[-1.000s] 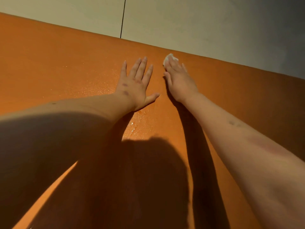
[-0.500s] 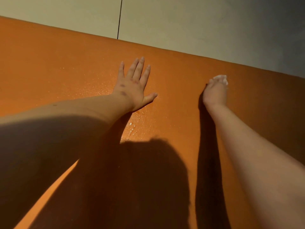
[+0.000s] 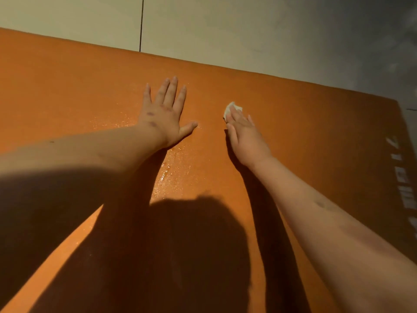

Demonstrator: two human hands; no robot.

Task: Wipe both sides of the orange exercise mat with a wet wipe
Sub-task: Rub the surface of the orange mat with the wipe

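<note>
1. Where the view begins at the left, the orange mat (image 3: 67,86) lies flat on a pale tiled floor (image 3: 225,30). Its long axis runs left to right across the scene.
2. The left hand (image 3: 165,116) rests palm down on the mat, fingers straight and spread, holding nothing. It appears to steady the mat.
3. A wet sheen (image 3: 173,177) glistens on the mat around and just below this hand.
4. Just to its right, the right hand (image 3: 246,136) lies flat, with straight fingers pressing a small white wipe (image 3: 232,108) against the mat. The wipe peeks out past the fingertips.
5. Right of that hand, the mat looks dry as far as its short end, where pale lettering (image 3: 406,199) runs. The next stroke probably heads that way, and the right hand is nearer.
</note>
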